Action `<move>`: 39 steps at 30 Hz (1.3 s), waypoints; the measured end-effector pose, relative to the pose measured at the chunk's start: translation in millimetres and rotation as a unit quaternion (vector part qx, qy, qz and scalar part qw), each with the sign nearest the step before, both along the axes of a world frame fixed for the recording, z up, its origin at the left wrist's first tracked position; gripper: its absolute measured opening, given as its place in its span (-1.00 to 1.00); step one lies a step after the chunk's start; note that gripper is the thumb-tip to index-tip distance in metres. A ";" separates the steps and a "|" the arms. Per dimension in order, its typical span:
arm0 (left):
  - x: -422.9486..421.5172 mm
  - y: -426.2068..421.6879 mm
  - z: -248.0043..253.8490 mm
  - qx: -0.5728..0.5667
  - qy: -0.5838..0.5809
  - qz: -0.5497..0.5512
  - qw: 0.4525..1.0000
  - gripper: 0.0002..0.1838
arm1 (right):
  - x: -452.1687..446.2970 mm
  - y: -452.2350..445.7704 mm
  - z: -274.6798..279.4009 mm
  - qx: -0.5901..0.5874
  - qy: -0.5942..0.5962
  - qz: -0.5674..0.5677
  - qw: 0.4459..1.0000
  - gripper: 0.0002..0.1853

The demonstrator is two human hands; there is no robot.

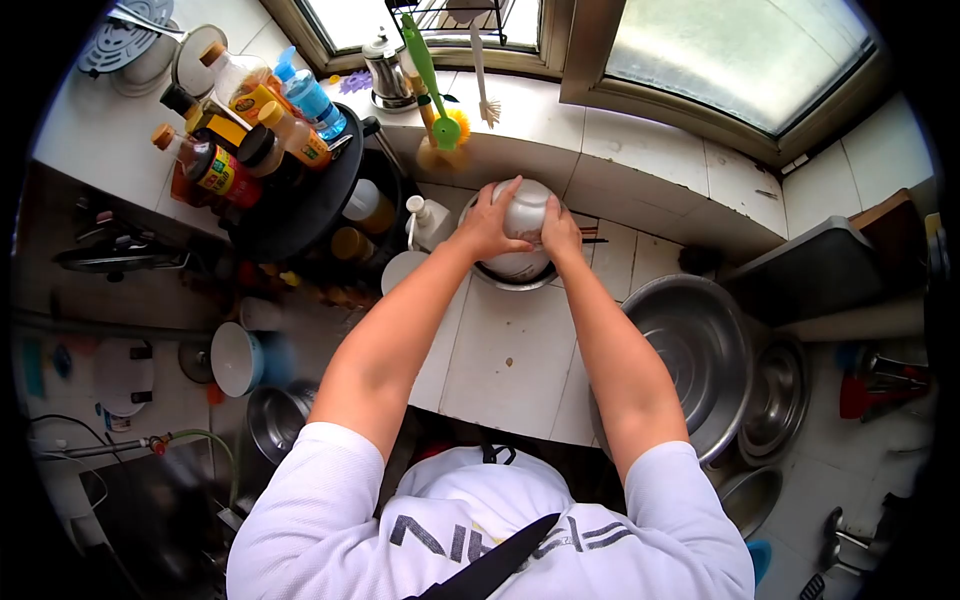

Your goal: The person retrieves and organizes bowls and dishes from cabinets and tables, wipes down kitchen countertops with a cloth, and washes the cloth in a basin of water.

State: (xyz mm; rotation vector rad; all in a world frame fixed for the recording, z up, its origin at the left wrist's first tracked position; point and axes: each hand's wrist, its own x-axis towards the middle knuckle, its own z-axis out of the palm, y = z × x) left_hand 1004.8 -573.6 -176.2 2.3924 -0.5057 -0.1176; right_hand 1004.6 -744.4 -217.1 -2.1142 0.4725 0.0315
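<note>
Both arms reach forward to a white bowl (526, 212) that appears upside down at the back of the tiled counter. My left hand (490, 222) grips its left side, with the thumb pointing inward. On the opposite side, my right hand (560, 232) has its fingers wrapped around the bowl. Beneath lies a round metal basin (517, 286), with more white dishware partly showing inside it. Whether the held bowl rests on that dishware cannot be made out. A white pump bottle (432, 226) stands close to my left wrist, and chopsticks (592, 240) stick out beside my right hand.
A large metal basin (715, 345) sits by my right forearm. To the left, a black round rack (335, 190) carries several sauce bottles. Brushes, including a green-handled one (425, 75), hang near the window. A dark cutting board (805, 265) leans at the right wall.
</note>
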 end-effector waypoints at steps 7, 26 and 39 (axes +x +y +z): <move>7.7 5.4 -21.7 -0.042 -0.016 0.008 0.999 0.29 | 5.3 -3.2 15.2 -0.068 0.119 0.036 0.990 -0.12; -159.3 61.7 35.7 -0.068 -0.136 0.050 0.987 -0.48 | -72.2 -10.7 35.2 -0.030 -0.171 0.046 0.984 -0.63; -445.4 357.1 20.9 0.097 -0.174 0.561 0.804 -0.67 | -237.2 174.9 -12.1 0.199 0.144 0.315 0.917 -0.68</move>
